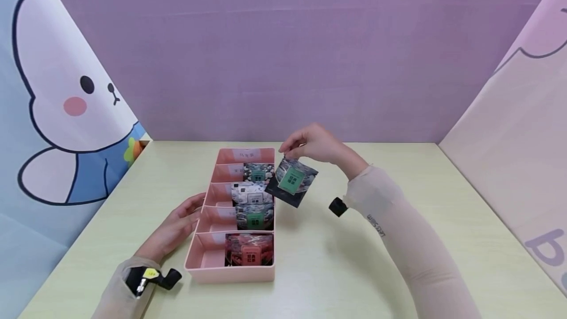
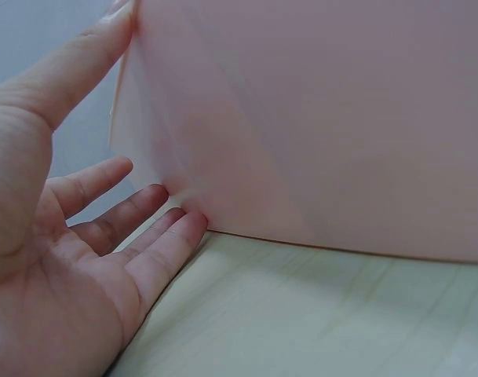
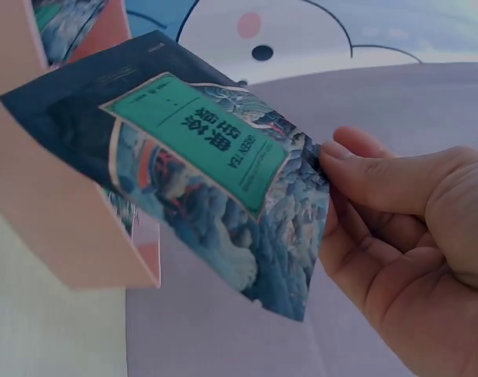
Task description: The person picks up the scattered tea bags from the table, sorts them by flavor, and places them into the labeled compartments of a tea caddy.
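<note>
My right hand [image 1: 318, 144] pinches a tea bag [image 1: 291, 181] by its top corner between thumb and fingers. The tea bag hangs tilted beside the right rim of a pink divided box [image 1: 235, 274]; in the right wrist view its green label reads "GREEN TEA". My left hand [image 1: 176, 226] rests against the box's left side. In the left wrist view its thumb reaches up to the box edge, and its loosely extended fingers [image 2: 172, 251] touch the wall near the table. Inside the box stand a red tea bag [image 1: 250, 250], a green-labelled tea bag [image 1: 255, 218], pale tea bags [image 1: 252, 195] and a dark floral tea bag [image 1: 258, 173].
The box's farthest compartment [image 1: 246, 154] bears a white label. A pale wood-look table [image 1: 354, 279] lies under everything. Behind it rises a purple backdrop [image 1: 283, 63], with a cartoon-printed sheet [image 1: 66, 161] on the left and a pale printed sheet [image 1: 522, 161] on the right.
</note>
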`<state>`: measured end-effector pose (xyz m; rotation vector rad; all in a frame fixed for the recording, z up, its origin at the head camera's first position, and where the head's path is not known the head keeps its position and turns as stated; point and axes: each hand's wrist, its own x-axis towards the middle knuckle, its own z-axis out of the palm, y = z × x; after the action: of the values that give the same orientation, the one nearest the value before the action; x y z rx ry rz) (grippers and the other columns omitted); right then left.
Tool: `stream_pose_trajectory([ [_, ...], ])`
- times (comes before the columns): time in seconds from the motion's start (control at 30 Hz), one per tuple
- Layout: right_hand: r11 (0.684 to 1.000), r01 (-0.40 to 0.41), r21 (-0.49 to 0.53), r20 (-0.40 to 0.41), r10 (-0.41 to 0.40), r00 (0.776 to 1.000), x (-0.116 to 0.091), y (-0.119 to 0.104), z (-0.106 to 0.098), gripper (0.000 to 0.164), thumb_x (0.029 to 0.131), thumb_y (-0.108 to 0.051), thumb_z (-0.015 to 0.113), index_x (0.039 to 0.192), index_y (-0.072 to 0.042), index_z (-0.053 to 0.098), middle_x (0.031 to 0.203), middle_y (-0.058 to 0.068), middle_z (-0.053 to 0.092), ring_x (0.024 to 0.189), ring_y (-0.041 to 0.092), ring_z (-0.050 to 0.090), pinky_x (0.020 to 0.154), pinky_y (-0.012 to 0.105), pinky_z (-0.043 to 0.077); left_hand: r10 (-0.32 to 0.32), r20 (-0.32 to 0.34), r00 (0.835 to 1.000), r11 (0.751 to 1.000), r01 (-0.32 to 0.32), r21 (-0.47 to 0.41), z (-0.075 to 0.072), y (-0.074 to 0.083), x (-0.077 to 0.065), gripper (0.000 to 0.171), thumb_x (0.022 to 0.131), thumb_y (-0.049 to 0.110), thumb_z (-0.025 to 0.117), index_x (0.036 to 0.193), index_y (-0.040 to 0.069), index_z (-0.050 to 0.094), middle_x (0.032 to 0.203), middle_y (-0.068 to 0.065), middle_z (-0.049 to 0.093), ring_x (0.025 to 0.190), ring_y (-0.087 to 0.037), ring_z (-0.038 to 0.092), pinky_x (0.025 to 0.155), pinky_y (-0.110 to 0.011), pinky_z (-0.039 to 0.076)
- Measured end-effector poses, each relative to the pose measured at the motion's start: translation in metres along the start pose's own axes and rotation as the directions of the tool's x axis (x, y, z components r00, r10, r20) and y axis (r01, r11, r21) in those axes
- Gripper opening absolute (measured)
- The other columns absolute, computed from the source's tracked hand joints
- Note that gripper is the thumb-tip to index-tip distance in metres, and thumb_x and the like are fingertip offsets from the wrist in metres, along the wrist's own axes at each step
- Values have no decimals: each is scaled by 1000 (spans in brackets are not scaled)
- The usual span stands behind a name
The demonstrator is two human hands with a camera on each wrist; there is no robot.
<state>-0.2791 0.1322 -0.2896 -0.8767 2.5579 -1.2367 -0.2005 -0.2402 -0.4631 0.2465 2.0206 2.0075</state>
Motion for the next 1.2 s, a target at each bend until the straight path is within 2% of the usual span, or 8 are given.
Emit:
stream_pose_trajectory([
  [0.23,994,47,102,-7,-47,999,7,0,27,15,88,1,73,102,-1,77,93,7,74,81,19,69,74,32,58,2,2,1000,1000,-2,-1,3,1,1,63,105,17,51,155,-4,18,151,-22,27,117,-1,52,97,-21,47],
  [0.47,979,84,186,-49,-76,996,11,0,51,13,88,2,73,100,-1,77,102,13,73,83,18,68,75,33,58,-10,-1,1000,1000,10,-1,2,2,1,65,105,18,52,155,-3,17,154,-24,23,117,1,51,97,-21,46],
  [0.53,977,81,195,-45,-74,996,12,-1,56,12,88,1,73,99,-1,77,102,12,73,83,17,69,76,35,58,-15,-1,1000,1000,15,2,1,2,2,65,105,19,52,155,-3,17,155,-24,22,117,2,50,97,-20,46],
  [0.67,981,75,179,3,-77,997,15,-2,66,13,88,0,74,100,0,77,97,7,72,81,16,68,74,39,58,-17,1,1000,1000,17,1,1,1,1,65,105,18,52,156,-2,17,156,-24,21,117,2,50,97,-20,46],
  [0.83,985,93,148,80,-106,991,18,0,80,15,88,1,73,102,3,75,93,4,72,81,13,67,71,30,57,6,9,1000,1000,-6,-3,-1,0,0,64,105,17,51,155,-4,16,154,-25,22,117,1,50,97,-20,46],
  [1.03,980,139,146,156,-161,975,21,2,98,15,86,3,74,101,3,75,92,6,73,81,10,67,73,25,57,6,-1,1000,1000,-6,6,-1,0,1,63,105,18,51,155,-3,18,151,-19,28,118,1,50,97,-20,46],
  [1.2,974,185,128,209,-208,955,22,3,108,15,86,5,73,101,4,75,92,5,73,82,7,67,73,23,57,-4,0,1000,1000,4,11,0,-1,2,64,105,19,51,155,-3,18,153,-22,25,118,0,50,97,-21,46],
])
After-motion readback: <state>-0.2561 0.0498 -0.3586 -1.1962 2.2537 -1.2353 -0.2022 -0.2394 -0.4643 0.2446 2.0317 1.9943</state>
